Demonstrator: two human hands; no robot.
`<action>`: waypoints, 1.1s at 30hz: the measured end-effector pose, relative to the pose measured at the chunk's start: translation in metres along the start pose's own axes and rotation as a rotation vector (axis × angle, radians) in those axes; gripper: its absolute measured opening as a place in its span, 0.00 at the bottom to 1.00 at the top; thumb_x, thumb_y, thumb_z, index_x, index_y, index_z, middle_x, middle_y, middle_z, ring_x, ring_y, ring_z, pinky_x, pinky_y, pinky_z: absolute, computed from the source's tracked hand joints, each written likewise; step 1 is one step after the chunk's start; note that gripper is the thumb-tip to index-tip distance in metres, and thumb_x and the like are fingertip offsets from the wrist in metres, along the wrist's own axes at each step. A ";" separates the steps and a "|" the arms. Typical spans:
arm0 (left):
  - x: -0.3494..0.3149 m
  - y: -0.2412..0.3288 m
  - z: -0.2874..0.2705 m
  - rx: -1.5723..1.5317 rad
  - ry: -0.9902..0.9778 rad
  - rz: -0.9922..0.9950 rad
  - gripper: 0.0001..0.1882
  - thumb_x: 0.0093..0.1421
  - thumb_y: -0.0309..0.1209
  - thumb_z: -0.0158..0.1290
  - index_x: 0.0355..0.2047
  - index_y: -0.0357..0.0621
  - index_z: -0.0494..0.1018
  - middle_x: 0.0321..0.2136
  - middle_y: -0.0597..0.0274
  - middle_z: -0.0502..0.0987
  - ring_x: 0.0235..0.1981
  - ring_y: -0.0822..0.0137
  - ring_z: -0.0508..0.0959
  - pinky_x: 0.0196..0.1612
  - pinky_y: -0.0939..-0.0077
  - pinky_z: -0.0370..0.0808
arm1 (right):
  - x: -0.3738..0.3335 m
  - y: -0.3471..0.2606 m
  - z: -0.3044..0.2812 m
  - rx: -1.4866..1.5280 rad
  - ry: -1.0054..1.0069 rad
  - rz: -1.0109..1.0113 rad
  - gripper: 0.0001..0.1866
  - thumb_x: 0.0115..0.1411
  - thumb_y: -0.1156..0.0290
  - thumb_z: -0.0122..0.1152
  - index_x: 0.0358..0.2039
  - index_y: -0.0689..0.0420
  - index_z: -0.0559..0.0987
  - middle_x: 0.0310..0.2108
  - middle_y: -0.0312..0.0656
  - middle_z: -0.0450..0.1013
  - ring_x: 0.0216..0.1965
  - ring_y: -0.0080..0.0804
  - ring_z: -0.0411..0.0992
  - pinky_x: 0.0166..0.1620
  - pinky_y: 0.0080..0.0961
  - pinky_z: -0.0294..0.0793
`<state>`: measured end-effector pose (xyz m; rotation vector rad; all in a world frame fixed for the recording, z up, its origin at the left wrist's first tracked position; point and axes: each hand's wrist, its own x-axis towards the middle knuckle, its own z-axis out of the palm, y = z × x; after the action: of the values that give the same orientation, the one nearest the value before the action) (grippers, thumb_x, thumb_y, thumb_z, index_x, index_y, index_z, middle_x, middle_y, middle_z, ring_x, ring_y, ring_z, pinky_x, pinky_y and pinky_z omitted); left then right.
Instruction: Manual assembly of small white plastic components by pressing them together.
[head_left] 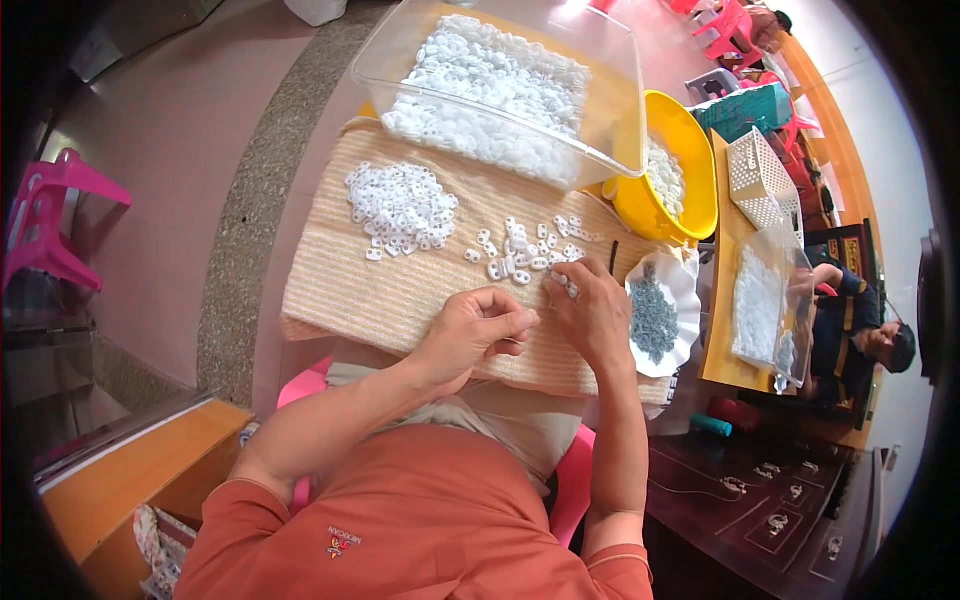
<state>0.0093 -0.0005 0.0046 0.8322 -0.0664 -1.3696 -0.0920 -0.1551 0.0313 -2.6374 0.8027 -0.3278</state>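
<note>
My left hand [475, 332] is closed above the near part of the striped cloth [345, 290], thumb and forefinger pinched together. Whatever may be between those fingertips is too small to make out. To its right, my right hand [598, 312] bends its fingers down to a loose group of small white plastic pieces with holes [517, 245]. Its fingertips are drawn together among the nearest pieces, and what they grip is hidden. A larger heap of small white holed pieces [402, 207] lies on the cloth further left.
A clear plastic bin [610, 165] of white pieces stands at the far side. Right of it is a yellow basin [705, 170] with white parts. A white scalloped dish [683, 340] holds small grey parts beside my right hand. Another person [850, 320] sits at right by a clear tray.
</note>
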 end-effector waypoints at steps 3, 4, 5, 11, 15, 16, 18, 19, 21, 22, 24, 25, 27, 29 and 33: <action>0.001 -0.002 0.000 0.007 0.009 0.006 0.05 0.57 0.28 0.58 0.29 0.42 0.73 0.25 0.68 0.74 0.27 0.79 0.73 0.31 0.84 0.74 | 0.002 -0.001 -0.001 0.007 -0.028 0.002 0.10 0.52 0.66 0.62 0.32 0.56 0.80 0.33 0.43 0.74 0.32 0.42 0.74 0.35 0.34 0.72; 0.001 -0.002 0.000 0.011 0.010 0.008 0.05 0.57 0.28 0.58 0.29 0.42 0.73 0.25 0.67 0.74 0.27 0.78 0.73 0.31 0.84 0.74 | 0.003 -0.002 -0.002 0.003 -0.040 0.001 0.09 0.51 0.66 0.62 0.32 0.57 0.80 0.33 0.43 0.74 0.32 0.43 0.74 0.35 0.34 0.71; 0.001 -0.002 0.001 0.011 0.010 0.009 0.05 0.57 0.28 0.58 0.29 0.42 0.73 0.25 0.67 0.74 0.27 0.78 0.73 0.31 0.84 0.74 | 0.004 -0.003 -0.002 0.003 -0.040 0.001 0.09 0.51 0.66 0.62 0.32 0.57 0.80 0.33 0.43 0.74 0.32 0.43 0.74 0.35 0.34 0.71; 0.001 -0.002 0.000 0.019 0.019 0.011 0.05 0.57 0.28 0.57 0.29 0.41 0.72 0.25 0.67 0.74 0.26 0.78 0.73 0.31 0.84 0.74 | 0.003 0.005 0.000 0.005 -0.003 -0.086 0.09 0.50 0.69 0.63 0.30 0.60 0.79 0.29 0.45 0.75 0.29 0.40 0.74 0.33 0.31 0.72; 0.001 -0.003 -0.001 0.021 0.014 0.016 0.06 0.57 0.28 0.57 0.29 0.41 0.72 0.26 0.67 0.74 0.27 0.78 0.73 0.31 0.84 0.74 | -0.005 0.013 0.000 0.252 -0.055 0.054 0.08 0.51 0.73 0.62 0.31 0.63 0.80 0.23 0.44 0.75 0.20 0.31 0.71 0.26 0.25 0.70; 0.001 -0.003 -0.002 0.026 0.013 0.017 0.06 0.57 0.28 0.57 0.30 0.41 0.71 0.26 0.66 0.74 0.27 0.78 0.74 0.31 0.84 0.74 | -0.006 0.015 0.000 0.270 -0.048 0.069 0.08 0.51 0.74 0.62 0.32 0.64 0.80 0.21 0.43 0.75 0.17 0.28 0.69 0.25 0.23 0.69; 0.001 -0.003 -0.002 0.025 0.012 0.017 0.06 0.57 0.28 0.57 0.29 0.41 0.71 0.26 0.66 0.74 0.27 0.78 0.74 0.31 0.83 0.74 | -0.008 0.017 0.000 0.268 -0.051 0.087 0.08 0.51 0.74 0.62 0.32 0.63 0.80 0.23 0.42 0.75 0.18 0.28 0.69 0.25 0.23 0.69; 0.002 -0.003 -0.002 0.025 0.010 0.018 0.06 0.58 0.28 0.57 0.29 0.41 0.71 0.26 0.66 0.74 0.27 0.77 0.74 0.31 0.83 0.74 | -0.008 0.018 0.000 0.266 -0.051 0.105 0.08 0.51 0.75 0.62 0.32 0.63 0.80 0.24 0.41 0.75 0.19 0.28 0.70 0.26 0.23 0.69; 0.002 -0.003 -0.001 0.026 0.012 0.016 0.06 0.58 0.27 0.57 0.30 0.41 0.71 0.26 0.66 0.74 0.27 0.77 0.74 0.31 0.83 0.74 | -0.008 0.018 -0.001 0.223 -0.036 0.060 0.08 0.52 0.72 0.62 0.32 0.61 0.80 0.28 0.44 0.75 0.25 0.34 0.72 0.30 0.27 0.71; 0.002 -0.004 -0.001 0.028 0.013 0.014 0.05 0.58 0.27 0.57 0.30 0.41 0.71 0.26 0.66 0.74 0.27 0.77 0.74 0.31 0.83 0.74 | -0.008 0.019 -0.001 0.179 -0.020 0.016 0.09 0.52 0.70 0.61 0.32 0.60 0.80 0.31 0.47 0.75 0.31 0.41 0.74 0.35 0.31 0.73; 0.002 -0.005 -0.002 0.029 0.011 0.013 0.05 0.57 0.27 0.57 0.30 0.41 0.72 0.26 0.66 0.74 0.27 0.77 0.74 0.31 0.83 0.74 | -0.008 0.018 0.001 0.124 0.014 -0.007 0.09 0.52 0.69 0.62 0.33 0.59 0.81 0.31 0.44 0.74 0.27 0.37 0.73 0.32 0.29 0.71; 0.002 -0.005 -0.002 0.029 0.011 0.012 0.05 0.57 0.27 0.57 0.30 0.41 0.72 0.26 0.66 0.74 0.27 0.77 0.74 0.31 0.83 0.74 | -0.008 0.016 0.002 0.069 0.046 -0.032 0.09 0.52 0.69 0.63 0.33 0.58 0.81 0.32 0.41 0.73 0.23 0.33 0.71 0.29 0.27 0.70; 0.002 -0.005 -0.001 0.031 0.014 0.016 0.05 0.57 0.27 0.57 0.30 0.41 0.72 0.26 0.66 0.74 0.27 0.77 0.74 0.31 0.84 0.74 | -0.006 0.006 -0.001 0.052 0.021 -0.016 0.09 0.52 0.68 0.63 0.33 0.57 0.81 0.32 0.42 0.73 0.24 0.35 0.72 0.30 0.28 0.70; 0.001 -0.004 0.000 0.034 0.015 0.020 0.05 0.57 0.27 0.57 0.30 0.41 0.72 0.26 0.66 0.74 0.27 0.78 0.74 0.31 0.84 0.74 | -0.005 0.001 0.000 0.034 -0.003 0.001 0.09 0.52 0.67 0.62 0.34 0.56 0.81 0.33 0.42 0.74 0.24 0.37 0.72 0.31 0.30 0.71; 0.001 -0.005 0.000 0.038 0.013 0.020 0.05 0.57 0.27 0.57 0.30 0.41 0.72 0.26 0.67 0.74 0.27 0.78 0.74 0.31 0.84 0.74 | -0.003 0.004 0.003 0.103 -0.019 0.001 0.08 0.51 0.68 0.62 0.31 0.57 0.79 0.32 0.43 0.73 0.27 0.39 0.72 0.32 0.31 0.70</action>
<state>0.0053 -0.0012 0.0018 0.8704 -0.0909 -1.3480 -0.0956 -0.1555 0.0262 -2.5410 0.7599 -0.3343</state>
